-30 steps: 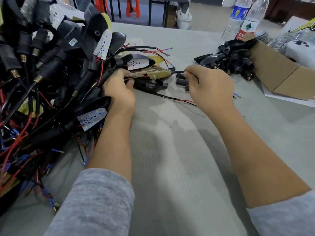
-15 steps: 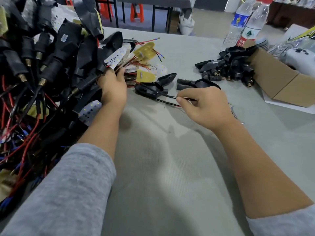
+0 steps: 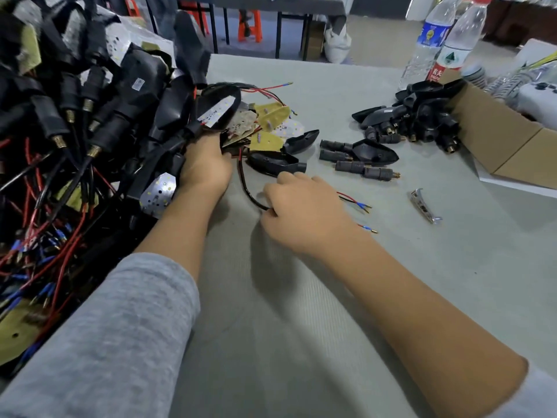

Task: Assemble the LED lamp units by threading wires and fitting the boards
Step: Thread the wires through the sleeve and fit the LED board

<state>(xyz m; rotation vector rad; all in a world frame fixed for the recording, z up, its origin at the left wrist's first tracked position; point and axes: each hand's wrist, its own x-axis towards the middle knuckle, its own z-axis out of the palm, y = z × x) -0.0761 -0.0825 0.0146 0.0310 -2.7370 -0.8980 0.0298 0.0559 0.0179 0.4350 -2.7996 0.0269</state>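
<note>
Hands meet near the middle of a grey, finely ribbed surface (image 3: pixel 301 342). The left hand (image 3: pixel 205 167) reaches to 11 o'clock, its fingers curled into the edge of a heap (image 3: pixel 75 131) of glossy black housings, brass-tipped plugs and tangled red and black leads; exactly what they clamp is hidden. The right hand (image 3: pixel 304 212) lies knuckles up, its fingers pinched together on a thin black wire (image 3: pixel 245 188) that bends in an arc up toward the left hand, with a red strand beside it. Blue-sleeved wire ends (image 3: pixel 358 204) with brass tips stick out at 3 o'clock of that hand.

Just beyond the hands, at 12 o'clock, lies a smooth teardrop-shaped black shell (image 3: pixel 272 162), and behind it flat boards (image 3: pixel 269 116): yellow on the back, white with dotted LEDs on the front. At 2 o'clock sit ridged cylindrical connectors (image 3: pixel 366 171) and a pointed shell, then a pile of more black shells (image 3: pixel 416 119) against a brown cardboard box (image 3: pixel 497 137). A small curved chrome piece (image 3: pixel 423 205) lies alone at 3 o'clock. Two clear plastic bottles (image 3: pixel 446 40) stand at 1 o'clock. Grey knitted sleeves (image 3: pixel 120 342) cover the upper forearms.
</note>
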